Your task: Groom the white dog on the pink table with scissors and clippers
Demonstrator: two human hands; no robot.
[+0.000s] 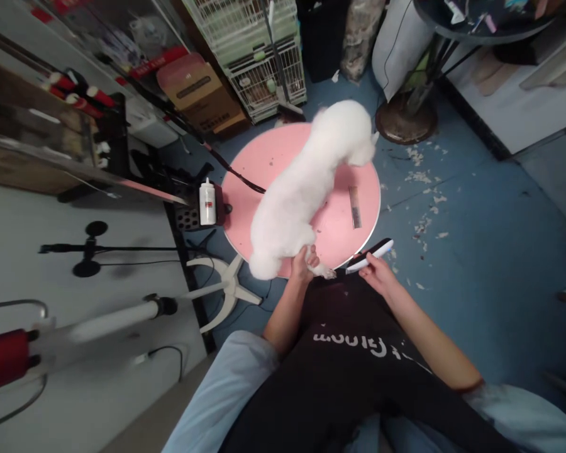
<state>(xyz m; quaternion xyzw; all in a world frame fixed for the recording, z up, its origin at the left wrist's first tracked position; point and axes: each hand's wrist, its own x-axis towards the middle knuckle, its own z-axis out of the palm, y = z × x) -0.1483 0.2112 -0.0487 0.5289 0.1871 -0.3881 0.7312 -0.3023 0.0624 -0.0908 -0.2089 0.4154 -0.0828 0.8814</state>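
A fluffy white dog stands on a round pink grooming table, its head toward the far right. My left hand is closed around one of its hind legs, and the paw sticks out to the right of my fingers. In my right hand is a white-and-black hair clipper, its blade end pointing left, close to the paw; whether it touches the fur I cannot tell. A metal comb lies on the table at the dog's right.
A white squeeze bottle stands in a holder at the table's left edge. A dark strap reaches across to the dog. Wire cages stand behind, and fur clippings litter the blue floor at right.
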